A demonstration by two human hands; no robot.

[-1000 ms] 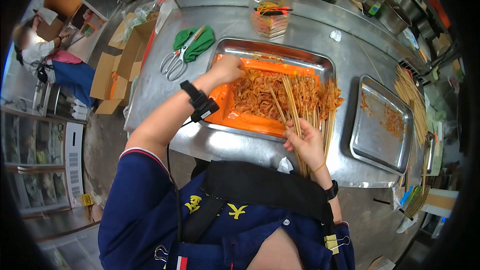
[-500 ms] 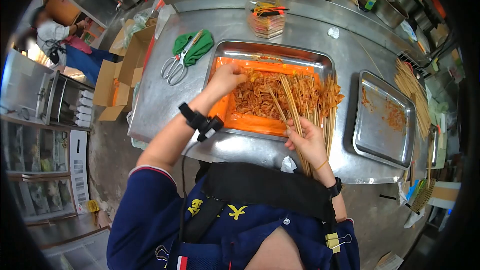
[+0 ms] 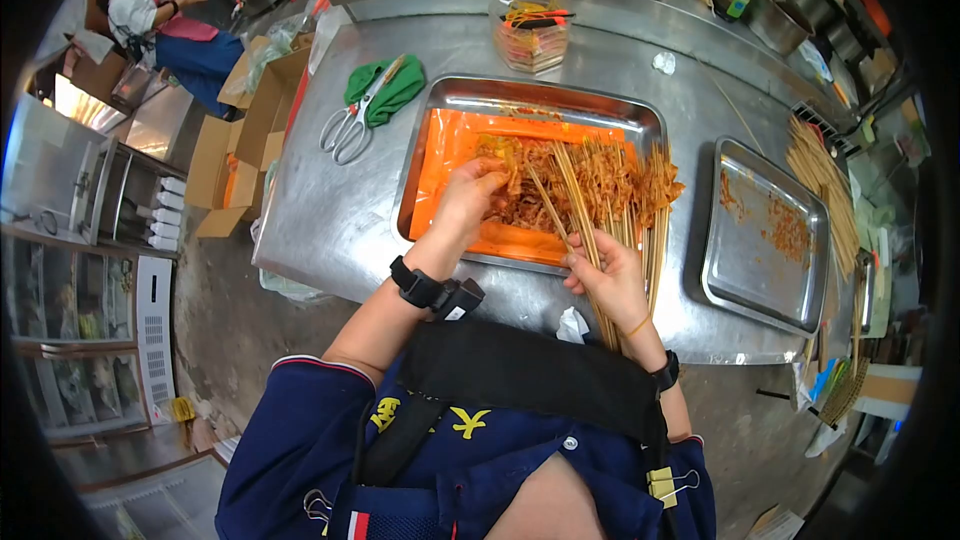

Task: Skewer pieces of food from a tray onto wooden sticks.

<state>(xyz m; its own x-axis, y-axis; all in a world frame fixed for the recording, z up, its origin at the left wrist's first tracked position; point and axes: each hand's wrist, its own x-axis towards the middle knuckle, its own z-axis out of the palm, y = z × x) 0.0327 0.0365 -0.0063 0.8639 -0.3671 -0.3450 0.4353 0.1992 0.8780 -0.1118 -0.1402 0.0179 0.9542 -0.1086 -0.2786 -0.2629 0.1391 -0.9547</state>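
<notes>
"Which hand is nearest?"

"The right hand (image 3: 608, 285), at the tray's near edge, clamped round a bunch of wooden skewers (image 3: 580, 202). Their long axes run away from the body and slightly left."

"All together?"

"One thin skewer (image 3: 547, 203) splays out of the bunch, its tip just beside the left hand (image 3: 466, 202)."

"And how does that hand stand?"

"Fingertips drawn in at the loose meat (image 3: 523, 213); whether they pinch a piece, I can't tell."

"So how does the meat lie from each?"

"Right at the left fingertips, so that hand is nearer. From the right hand it's away and to the left."

"What's under it?"

"An orange liner (image 3: 440, 152) in a metal tray (image 3: 560, 103). Loaded skewers (image 3: 655, 185) lie at its right, bare ends over the near rim."

"Beyond?"

"A second tray (image 3: 755, 290) on the counter (image 3: 310, 210), to the right; leftward, scissors (image 3: 364, 105) across a green cloth (image 3: 405, 97); behind, a clear tub (image 3: 530, 46). Well off at far left, a co-worker (image 3: 183, 35)."
</notes>
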